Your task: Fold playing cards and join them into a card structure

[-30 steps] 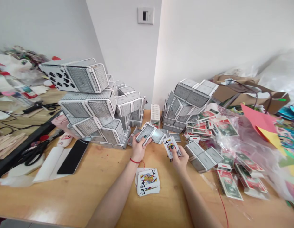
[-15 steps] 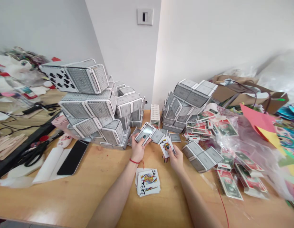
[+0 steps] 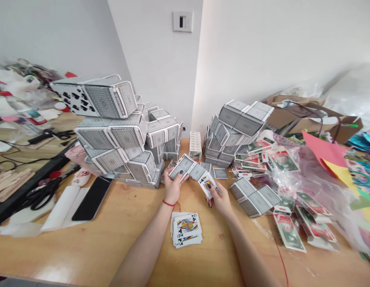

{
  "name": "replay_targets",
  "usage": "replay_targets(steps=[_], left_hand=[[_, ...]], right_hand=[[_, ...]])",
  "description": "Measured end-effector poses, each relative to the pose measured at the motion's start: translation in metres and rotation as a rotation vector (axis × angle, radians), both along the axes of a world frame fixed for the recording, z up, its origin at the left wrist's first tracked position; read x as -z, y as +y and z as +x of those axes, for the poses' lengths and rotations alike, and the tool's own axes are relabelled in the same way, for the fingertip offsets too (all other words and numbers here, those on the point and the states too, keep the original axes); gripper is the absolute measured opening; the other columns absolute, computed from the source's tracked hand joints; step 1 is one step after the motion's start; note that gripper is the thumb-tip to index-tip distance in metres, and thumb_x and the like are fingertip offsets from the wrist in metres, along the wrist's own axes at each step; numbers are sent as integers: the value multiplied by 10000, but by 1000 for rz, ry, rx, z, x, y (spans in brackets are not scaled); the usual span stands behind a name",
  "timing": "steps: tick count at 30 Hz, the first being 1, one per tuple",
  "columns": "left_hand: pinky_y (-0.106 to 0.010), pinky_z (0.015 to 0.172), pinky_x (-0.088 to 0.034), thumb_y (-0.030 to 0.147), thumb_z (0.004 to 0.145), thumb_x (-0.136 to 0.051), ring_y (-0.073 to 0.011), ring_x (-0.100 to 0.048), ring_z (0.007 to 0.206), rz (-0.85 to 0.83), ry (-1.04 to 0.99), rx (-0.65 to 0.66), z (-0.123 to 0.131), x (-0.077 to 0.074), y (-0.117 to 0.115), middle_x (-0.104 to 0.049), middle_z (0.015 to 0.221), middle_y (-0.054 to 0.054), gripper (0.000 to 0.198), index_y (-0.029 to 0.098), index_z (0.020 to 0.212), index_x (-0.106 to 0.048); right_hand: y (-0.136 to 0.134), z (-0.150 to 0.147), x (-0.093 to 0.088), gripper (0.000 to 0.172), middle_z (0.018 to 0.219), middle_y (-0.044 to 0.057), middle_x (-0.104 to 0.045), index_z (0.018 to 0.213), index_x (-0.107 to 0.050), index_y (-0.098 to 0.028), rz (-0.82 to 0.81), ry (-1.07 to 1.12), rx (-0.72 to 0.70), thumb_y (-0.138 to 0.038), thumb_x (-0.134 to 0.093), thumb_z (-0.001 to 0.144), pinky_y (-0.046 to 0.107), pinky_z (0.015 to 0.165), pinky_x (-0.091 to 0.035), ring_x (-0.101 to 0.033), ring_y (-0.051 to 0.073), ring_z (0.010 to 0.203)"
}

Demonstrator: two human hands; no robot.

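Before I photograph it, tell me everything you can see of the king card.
The king card looks like thin card stock, white with a colored figure and black clubs. It tilts over the table, face toward the viewer, the right hand pinching its lower right part; whether it touches the gray-backed cards is unclear.

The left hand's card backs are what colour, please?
The card backs are patterned grey; see head view.

A light wooden table (image 3: 83, 255) stands before plain walls: a grey left wall (image 3: 68, 32), a narrower white middle wall (image 3: 155, 59) bearing a small rectangular wall plate (image 3: 182, 21), and a brighter right wall (image 3: 277, 48). Soft light leaves white glare on the table's near left; below, a sliver of grey floor (image 3: 20, 282).
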State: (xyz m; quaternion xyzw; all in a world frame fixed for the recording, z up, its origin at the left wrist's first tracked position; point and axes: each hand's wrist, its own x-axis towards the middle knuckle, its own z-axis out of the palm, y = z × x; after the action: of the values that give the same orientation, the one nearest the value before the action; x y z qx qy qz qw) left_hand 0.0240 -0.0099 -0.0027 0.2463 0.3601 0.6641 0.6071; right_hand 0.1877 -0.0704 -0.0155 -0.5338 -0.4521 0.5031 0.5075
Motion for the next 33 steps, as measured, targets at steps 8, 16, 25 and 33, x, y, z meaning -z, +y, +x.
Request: replay_targets(steps=[8,16,25,33], left_hand=[[-436,751,-510,164,584,-677,-172,-565,889,24,36,14,0,2,0,-541,937,12,406,232,891,-419],[-422,759,-510,173,592,-681,-188,-578,902,33,53,59,0,0,-3,-557,986,-14,386,219,873,-420],[-411,740,-512,171,586,-677,-176,-598,836,36,82,70,-2,-1,-3,-576,928,2,368,220,848,-424],[-301,554,-498,193,598,-619,-147,-592,535,0,122,349,-28,-7,0,-626,702,-3,350,212,936,-529]], right_hand=[[0,4,-1,360,393,-64,-480,793,-477,-185,5,-95,9,-541,-477,737,189,253,-263,-355,78,241],[2,12,2,352,383,-63,-439,763,-507,-179,15,-143,21,-528,-501,718,198,281,-268,-349,85,285],[3,10,1,315,359,-74,-409,727,-502,-185,-8,-94,71,-500,-512,721,193,291,-250,-316,76,282],[5,34,0,285,388,-72,-400,663,-511,-174,20,-123,31,-451,-576,684,187,261,-243,-336,66,263]])
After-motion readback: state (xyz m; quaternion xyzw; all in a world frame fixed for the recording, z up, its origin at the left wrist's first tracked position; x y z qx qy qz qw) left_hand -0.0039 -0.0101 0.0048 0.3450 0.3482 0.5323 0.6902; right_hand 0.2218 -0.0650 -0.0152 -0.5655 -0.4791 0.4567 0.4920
